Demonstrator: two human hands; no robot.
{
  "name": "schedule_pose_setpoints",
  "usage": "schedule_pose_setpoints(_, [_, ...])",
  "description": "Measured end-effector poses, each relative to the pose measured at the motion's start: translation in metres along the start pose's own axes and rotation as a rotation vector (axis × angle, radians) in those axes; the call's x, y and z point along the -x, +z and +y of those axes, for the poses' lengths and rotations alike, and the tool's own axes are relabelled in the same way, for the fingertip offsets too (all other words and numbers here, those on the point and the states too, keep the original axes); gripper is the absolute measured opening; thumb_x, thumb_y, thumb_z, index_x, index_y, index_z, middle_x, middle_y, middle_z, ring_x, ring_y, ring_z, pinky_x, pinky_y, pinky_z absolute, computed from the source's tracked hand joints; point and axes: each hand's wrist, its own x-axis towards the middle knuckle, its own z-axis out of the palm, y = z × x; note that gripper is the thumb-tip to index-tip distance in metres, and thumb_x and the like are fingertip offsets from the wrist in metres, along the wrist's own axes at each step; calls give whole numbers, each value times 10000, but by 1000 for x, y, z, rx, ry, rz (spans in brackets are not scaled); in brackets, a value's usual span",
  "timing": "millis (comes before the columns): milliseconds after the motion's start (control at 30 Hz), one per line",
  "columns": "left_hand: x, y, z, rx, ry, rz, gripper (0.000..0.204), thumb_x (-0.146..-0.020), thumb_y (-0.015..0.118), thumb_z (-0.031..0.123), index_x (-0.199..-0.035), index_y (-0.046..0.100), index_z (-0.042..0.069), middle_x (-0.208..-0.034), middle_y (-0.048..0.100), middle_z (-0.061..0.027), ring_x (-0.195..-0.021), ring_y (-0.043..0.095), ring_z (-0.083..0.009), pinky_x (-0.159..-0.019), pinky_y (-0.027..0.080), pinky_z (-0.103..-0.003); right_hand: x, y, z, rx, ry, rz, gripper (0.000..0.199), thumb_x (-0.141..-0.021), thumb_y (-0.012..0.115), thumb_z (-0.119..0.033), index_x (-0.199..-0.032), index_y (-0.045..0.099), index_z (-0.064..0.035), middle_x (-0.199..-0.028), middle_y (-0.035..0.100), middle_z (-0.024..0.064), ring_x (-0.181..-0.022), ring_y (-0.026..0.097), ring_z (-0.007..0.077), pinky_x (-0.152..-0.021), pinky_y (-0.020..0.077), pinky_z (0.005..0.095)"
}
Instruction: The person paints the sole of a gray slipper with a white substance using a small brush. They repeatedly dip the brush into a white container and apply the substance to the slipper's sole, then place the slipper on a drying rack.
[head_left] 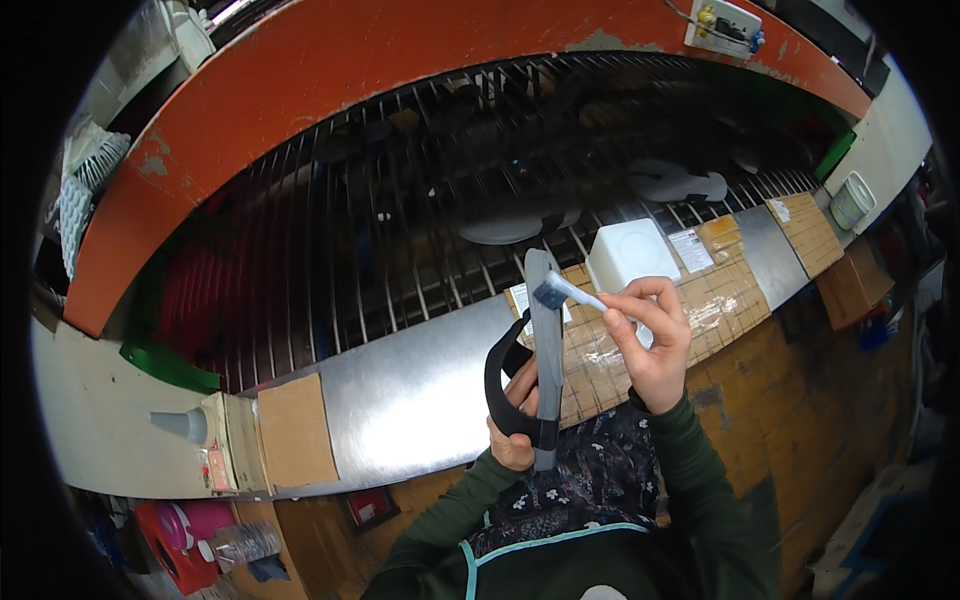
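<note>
My left hand (512, 447) is closed around a grey-soled slide sandal (547, 365), fingers inside its black strap (497, 378). The sandal is turned on edge, toe and heel pointing up and down in the view. Between the thumb and fingers of my right hand (656, 335) is the pale handle of a small brush (578, 293). Its dark bristles overlap the upper part of the sole; whether they press on it I cannot tell. Behind my right hand stands a white square plastic container (632, 250) on the cardboard-covered ledge.
Beyond the ledge runs a rack of metal rods (390, 270) carrying grey sandals (515, 226), under an orange beam (300, 72). Bare metal sheet (410, 390) and a cardboard piece (298, 428) lie left. A plastic bottle (243, 543) is at lower left, a white tub (852, 203) far right.
</note>
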Motion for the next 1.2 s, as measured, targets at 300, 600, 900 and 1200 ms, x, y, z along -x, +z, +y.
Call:
schedule_pose_setpoints(300, [-3, -14, -3, -204, 242, -56, 608, -943, 308, 660, -1387, 515, 299, -1436, 436, -256, -1363, 379, -416, -1120, 272, -515, -28, -22, 3, 128, -122, -48, 168, -823, 710, -41, -987, 742, -36, -957, 565, 61, -744, 564, 114, -599, 455, 227])
schedule_pose_setpoints(600, [-12, -17, 11, -166, 177, -100, 613, -921, 351, 679, -1308, 600, 274, -1418, 434, -297, -1364, 367, -435, -1108, 283, -531, -35, -41, 8, 192, -206, -182, 165, -807, 709, -30, -970, 732, -20, -951, 561, 68, -753, 562, 122, -644, 465, 238])
schedule_pose_setpoints(900, [-9, -12, 10, -147, 154, -121, 621, -949, 331, 647, -1327, 591, 229, -1422, 442, -281, -1356, 385, -427, -1106, 288, -515, -28, -51, 16, 242, -254, -196, 184, -790, 714, -1, -972, 732, -20, -950, 554, 69, -746, 567, 122, -639, 471, 235])
schedule_pose_setpoints(1200, [-11, -8, 13, -124, 119, -141, 616, -1002, 272, 565, -1380, 536, 157, -1428, 442, -269, -1328, 422, -426, -1092, 315, -490, -19, -47, 25, 216, -195, -124, 206, -742, 762, -76, -945, 760, -110, -868, 600, 15, -768, 502, 155, -749, 359, 297])
